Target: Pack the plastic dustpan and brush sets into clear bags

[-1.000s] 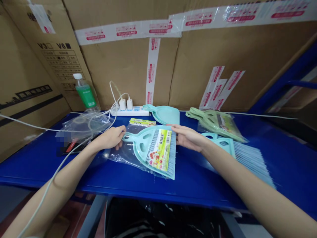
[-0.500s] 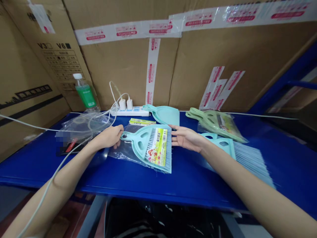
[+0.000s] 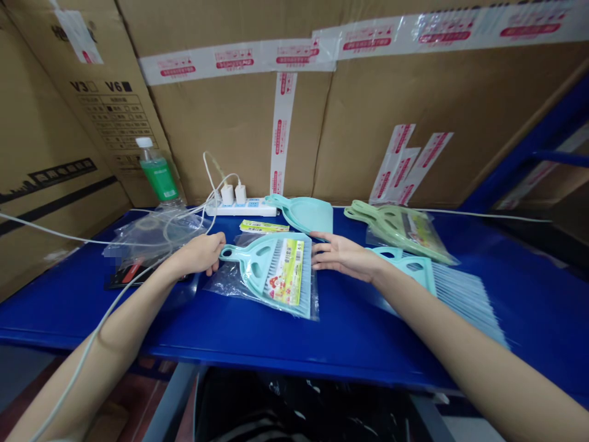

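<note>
A light-blue dustpan and brush set lies flat on the blue table, partly inside a clear plastic bag, with a yellow-green printed label over its bristles. My left hand is closed at the end of the handle, to the left; its fingertips are partly hidden. On the other side, my right hand has its fingers stretched out against the bristle end and the bag's edge. Under my right forearm lies a loose light-blue brush. A light-blue dustpan lies behind the set.
A green dustpan set in plastic lies at the back right. Behind the set are a yellow label strip and a white power strip with chargers. A bottle, plastic wrapping and a white cable are on the left.
The light-blue set has slid slightly left with my left hand, so the bag's right edge now sticks out past the bristles. My right hand has shifted a little left.
</note>
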`<state>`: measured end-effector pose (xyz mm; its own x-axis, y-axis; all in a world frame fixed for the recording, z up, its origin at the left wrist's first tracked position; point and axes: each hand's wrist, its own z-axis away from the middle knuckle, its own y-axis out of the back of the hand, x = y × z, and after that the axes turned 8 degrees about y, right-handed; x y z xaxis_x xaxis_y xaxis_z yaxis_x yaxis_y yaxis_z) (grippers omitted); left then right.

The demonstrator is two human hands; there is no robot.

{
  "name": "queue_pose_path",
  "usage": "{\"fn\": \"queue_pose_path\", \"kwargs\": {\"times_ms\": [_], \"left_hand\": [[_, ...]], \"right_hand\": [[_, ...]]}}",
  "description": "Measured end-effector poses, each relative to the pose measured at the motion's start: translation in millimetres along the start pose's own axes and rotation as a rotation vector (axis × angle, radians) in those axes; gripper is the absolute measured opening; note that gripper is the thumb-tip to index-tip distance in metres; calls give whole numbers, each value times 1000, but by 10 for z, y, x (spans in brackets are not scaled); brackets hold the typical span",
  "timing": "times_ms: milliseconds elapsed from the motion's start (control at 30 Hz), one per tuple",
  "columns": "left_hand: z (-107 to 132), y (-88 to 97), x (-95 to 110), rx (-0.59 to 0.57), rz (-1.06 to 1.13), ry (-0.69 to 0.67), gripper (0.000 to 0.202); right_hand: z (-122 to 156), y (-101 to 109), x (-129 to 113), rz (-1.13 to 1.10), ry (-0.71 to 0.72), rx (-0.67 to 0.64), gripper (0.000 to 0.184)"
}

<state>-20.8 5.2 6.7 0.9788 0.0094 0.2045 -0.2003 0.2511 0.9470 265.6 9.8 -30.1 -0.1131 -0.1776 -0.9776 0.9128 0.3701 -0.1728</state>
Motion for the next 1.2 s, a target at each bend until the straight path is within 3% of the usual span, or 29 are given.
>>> {"fn": "queue_pose_path", "kwargs": {"times_ms": [300, 733, 933, 1200], "left_hand": [[0, -14, -1, -13, -16, -8, 16], [-6, -11, -10, 15, -77, 30, 17], [-19, -11, -40, 70, -121, 75, 15], [-6, -13, -10, 148, -145, 49, 19]], "right_hand": [[22, -70, 9, 145, -13, 43, 72], [38, 51, 7, 294, -2, -69, 98], [35, 161, -9, 386, 35, -169, 95], [45, 175, -42, 531, 51, -199, 87]]}}
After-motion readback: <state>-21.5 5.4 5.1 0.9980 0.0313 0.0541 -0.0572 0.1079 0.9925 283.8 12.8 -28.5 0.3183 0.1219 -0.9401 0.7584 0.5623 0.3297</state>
